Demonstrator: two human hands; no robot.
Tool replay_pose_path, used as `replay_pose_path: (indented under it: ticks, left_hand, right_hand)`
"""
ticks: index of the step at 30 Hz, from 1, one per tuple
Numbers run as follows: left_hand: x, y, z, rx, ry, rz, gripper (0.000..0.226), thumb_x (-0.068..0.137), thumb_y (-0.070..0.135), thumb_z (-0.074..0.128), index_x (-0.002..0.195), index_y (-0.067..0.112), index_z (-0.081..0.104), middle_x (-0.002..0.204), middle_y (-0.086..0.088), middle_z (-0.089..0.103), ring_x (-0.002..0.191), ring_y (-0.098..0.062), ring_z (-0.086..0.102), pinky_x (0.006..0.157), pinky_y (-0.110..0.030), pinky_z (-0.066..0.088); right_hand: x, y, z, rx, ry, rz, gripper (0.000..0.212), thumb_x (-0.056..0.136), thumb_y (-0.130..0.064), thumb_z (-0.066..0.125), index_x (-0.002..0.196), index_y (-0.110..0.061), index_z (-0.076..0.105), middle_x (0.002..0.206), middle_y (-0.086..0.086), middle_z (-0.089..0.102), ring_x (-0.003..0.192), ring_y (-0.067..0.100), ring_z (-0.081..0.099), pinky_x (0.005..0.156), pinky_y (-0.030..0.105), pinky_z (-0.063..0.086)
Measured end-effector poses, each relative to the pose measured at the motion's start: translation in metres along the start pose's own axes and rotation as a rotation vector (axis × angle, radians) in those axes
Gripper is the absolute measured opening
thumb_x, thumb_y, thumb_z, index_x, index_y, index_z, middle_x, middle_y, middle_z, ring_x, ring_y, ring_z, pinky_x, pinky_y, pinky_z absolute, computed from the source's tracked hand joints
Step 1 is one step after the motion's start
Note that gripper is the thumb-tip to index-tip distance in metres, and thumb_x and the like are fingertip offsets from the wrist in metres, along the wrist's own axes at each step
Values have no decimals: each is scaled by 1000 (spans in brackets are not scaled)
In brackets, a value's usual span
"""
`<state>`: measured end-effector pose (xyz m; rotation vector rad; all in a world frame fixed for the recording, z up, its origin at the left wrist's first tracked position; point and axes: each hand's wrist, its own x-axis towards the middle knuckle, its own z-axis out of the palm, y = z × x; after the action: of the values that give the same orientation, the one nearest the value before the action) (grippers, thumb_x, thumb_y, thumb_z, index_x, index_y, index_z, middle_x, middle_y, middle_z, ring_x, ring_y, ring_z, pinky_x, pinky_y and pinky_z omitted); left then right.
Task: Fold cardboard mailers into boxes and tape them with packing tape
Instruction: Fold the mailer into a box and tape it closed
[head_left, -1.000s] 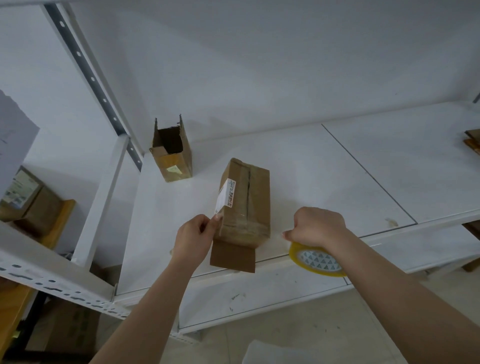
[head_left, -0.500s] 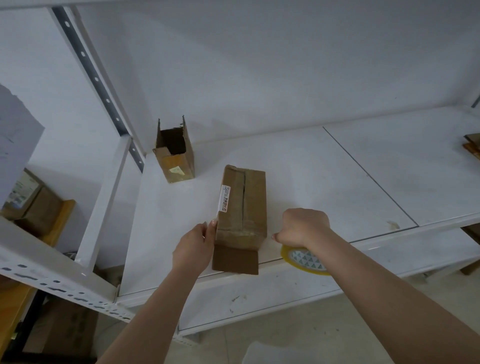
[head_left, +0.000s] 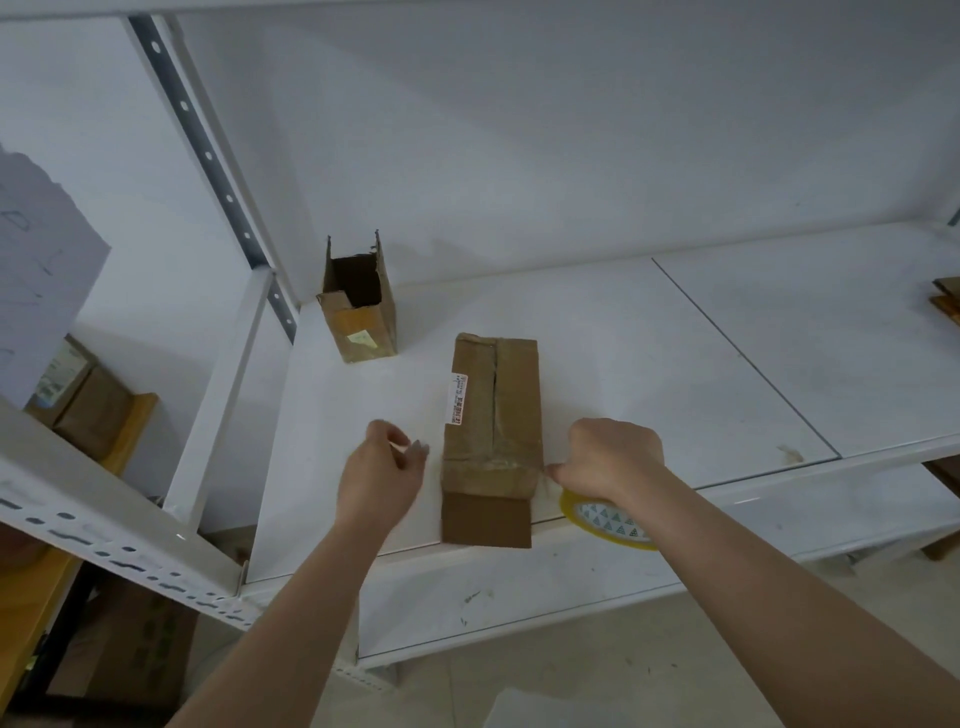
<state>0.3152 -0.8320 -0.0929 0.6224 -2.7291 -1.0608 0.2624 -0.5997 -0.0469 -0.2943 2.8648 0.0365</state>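
Low centre-right, my right hand grips the yellow tape roll beside the long cardboard box at the shelf edge. My left hand, blurred, hovers loosely curled, holding nothing. Farther, upper left, an open box stands.

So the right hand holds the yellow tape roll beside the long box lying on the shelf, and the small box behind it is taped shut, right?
Not quite: the head view shows the small box standing open at the top. The right hand does hold the tape roll beside the long box.
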Motion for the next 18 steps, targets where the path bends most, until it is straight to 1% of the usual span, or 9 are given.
replay_pose_path:
  ticks: [2,4,6,8,11,12,14,16,18]
  left_hand:
    - [-1,16,-13,-5,119,153,12,95,30,56,104,23,51,90,6,63,85,-14,60,68,-23,41]
    - [-6,36,-14,18,101,415,25,99,30,48,123,24,56,120,7,61,113,-14,56,92,-25,41]
    - [-14,54,-5,144,-186,609,48,102,43,33,147,28,36,150,15,32,144,-11,20,115,-34,16]
    - [-20,58,9,427,-421,672,57,101,52,17,154,32,12,160,9,1,148,-16,-11,118,-40,-3]
    - [-18,43,14,598,-519,655,59,100,53,11,155,31,4,162,0,-9,147,-21,-19,119,-40,-6]
    - [-16,39,12,513,-557,640,61,98,54,11,154,31,8,162,1,-6,148,-19,-17,119,-38,-7]
    - [-14,32,4,54,-625,493,62,93,58,22,150,35,30,160,4,19,149,-14,6,120,-34,6]
    - [-8,24,-5,-416,-398,291,37,96,49,41,128,37,58,133,15,56,127,-1,47,109,-26,39]
    - [4,9,-10,-347,-39,172,19,99,31,50,112,33,64,111,15,66,103,1,61,91,-24,53]
  right_hand:
    - [0,2,0,12,-15,0,34,87,-55,52,76,-23,45,74,-7,50,76,18,53,57,27,34]
    - [1,2,1,12,-27,-4,32,87,-54,52,79,-24,48,74,-8,49,77,18,53,58,27,34]
    - [1,3,1,10,-21,-4,32,87,-56,51,83,-24,50,73,-9,47,79,18,53,61,28,36]
    - [1,4,1,14,-4,-2,36,86,-60,51,81,-24,51,73,-9,49,77,17,53,60,28,35]
    - [1,4,2,9,10,-2,42,83,-66,51,74,-24,49,73,-9,52,74,16,53,56,28,33]
    - [0,3,2,5,11,0,44,83,-67,51,73,-25,47,73,-9,52,73,15,53,56,27,32]
    - [0,2,2,-5,9,1,45,83,-67,52,70,-25,44,73,-8,52,71,15,51,53,26,30]
    - [0,2,1,-3,7,-1,46,83,-67,52,69,-24,44,73,-7,53,68,14,50,52,25,29]
    - [0,4,0,11,1,3,47,83,-67,53,68,-23,45,73,-7,54,66,13,50,52,25,30]
